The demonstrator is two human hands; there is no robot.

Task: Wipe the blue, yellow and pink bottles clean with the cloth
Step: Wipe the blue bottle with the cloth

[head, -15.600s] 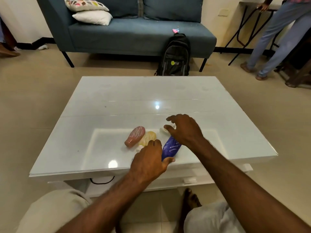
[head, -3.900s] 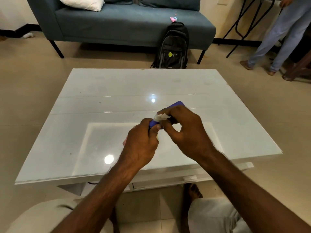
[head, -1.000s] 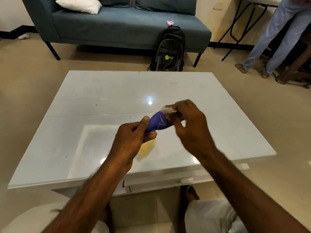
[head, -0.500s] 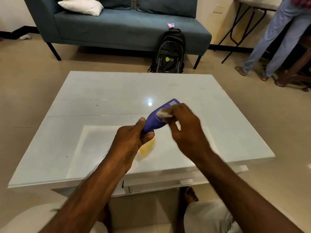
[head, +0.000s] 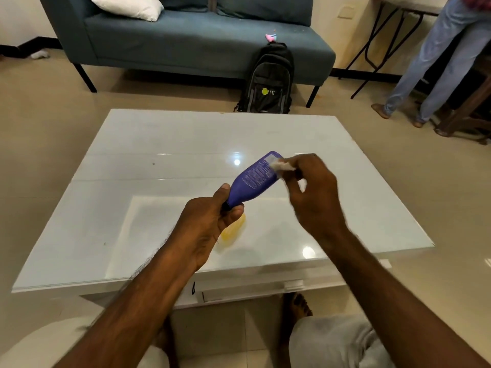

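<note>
**Currently: blue bottle, wipe in progress**

Left hand (head: 204, 229) closed around cap end of blue bottle (head: 252, 181), held tilted above table (head: 159, 144). Yellow bottle (head: 232, 231) lies beneath; pink unseen. Right hand (head: 313, 192) pinches cloth (head: 283, 166) against bottle's far end. Next: swap bottles.

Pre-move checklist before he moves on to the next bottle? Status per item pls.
1. Blue bottle gripped: ok, left hand holds its cap end, bottle off the table.
2. Cloth in hand: ok, right hand pinches it against the bottle's far end.
3. Blue bottle wiped all over: cannot tell, only the printed side shows.
4. Yellow bottle reachable: ok, lying on the table just under the left hand.
5. Pink bottle located: cannot tell, not visible, possibly behind the left hand.
6. Set-down space: ok, bare glass beside the yellow bottle.
</note>
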